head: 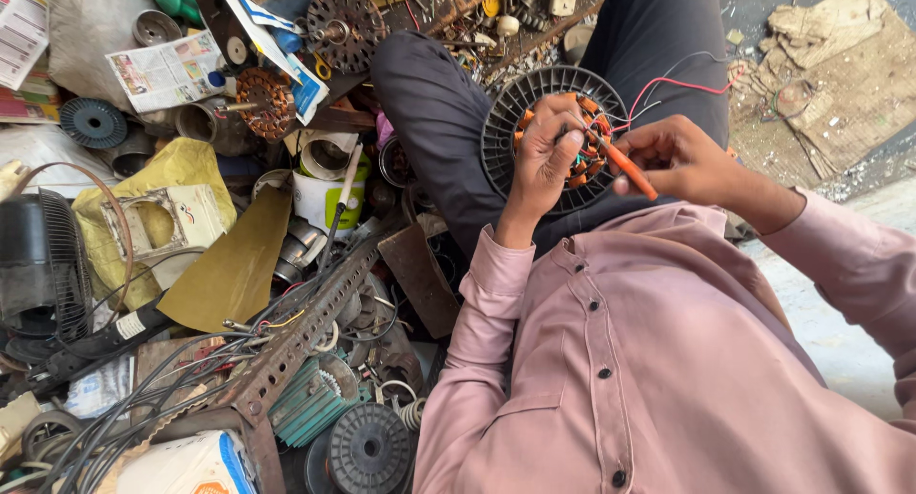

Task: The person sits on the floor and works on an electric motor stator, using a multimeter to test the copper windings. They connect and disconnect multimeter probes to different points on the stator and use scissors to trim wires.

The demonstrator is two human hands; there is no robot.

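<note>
A round dark grey fan motor housing [515, 107] with orange copper windings [584, 160] rests on my lap. My left hand [549, 150] grips the winding ring, fingers curled over it. My right hand [679, 155] holds a tool with an orange handle [630, 171], its tip pointing into the windings. Red and white wires [673, 82] trail from the motor over my dark trousers. I wear a pink shirt.
To the left lies a cluttered heap: another copper winding [265, 101], a slotted metal angle bar [305, 332], a white tub [324, 196], a black fan guard [43, 265], cables [143, 399], a black spool [370, 448]. Torn cardboard [830, 64] lies at the upper right.
</note>
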